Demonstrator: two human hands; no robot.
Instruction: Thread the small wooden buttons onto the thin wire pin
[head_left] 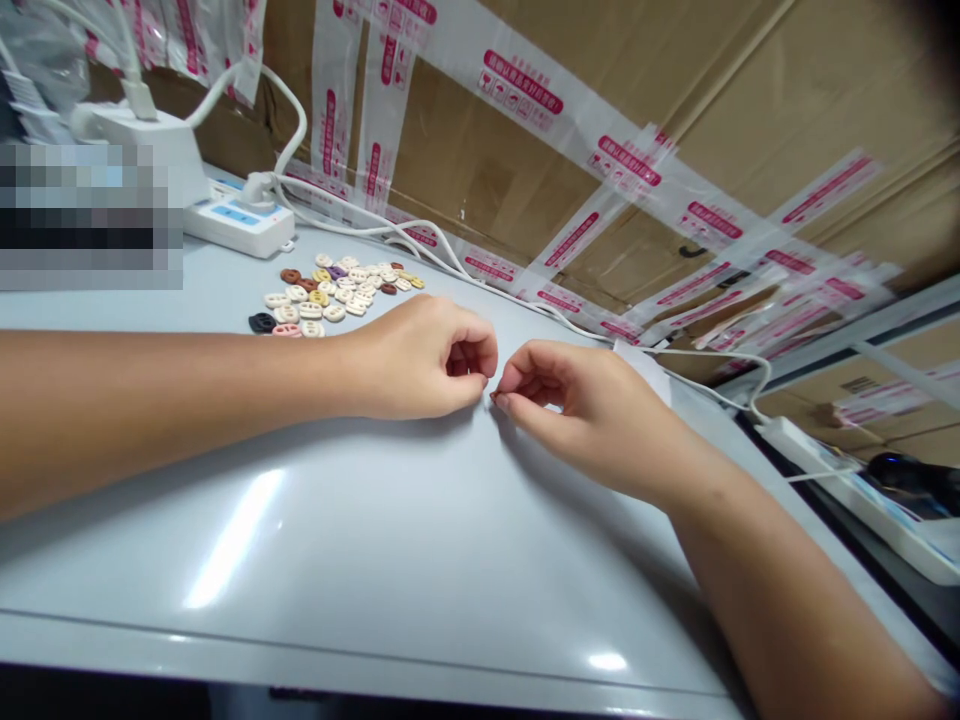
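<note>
My left hand (427, 357) is closed in a pinch above the table, thumb against curled fingertips; what it holds, if anything, is too small to make out. Facing it, almost fingertip to fingertip, my right hand (581, 410) pinches a small reddish-brown piece (494, 397) between thumb and index finger. Most of that piece is hidden by the fingers. Beyond my left wrist lies a loose group of buttons (341, 290), mostly cream, with some yellow, brown, purple, pink and black ones. My left forearm covers the near edge of the group.
A white power strip (240, 222) with plugs and a charger (150, 150) stands at the back left. White cables (442, 250) run along taped cardboard boxes (480, 150) behind the table (390, 560). Another power strip (862, 500) lies at the right, beyond the table edge.
</note>
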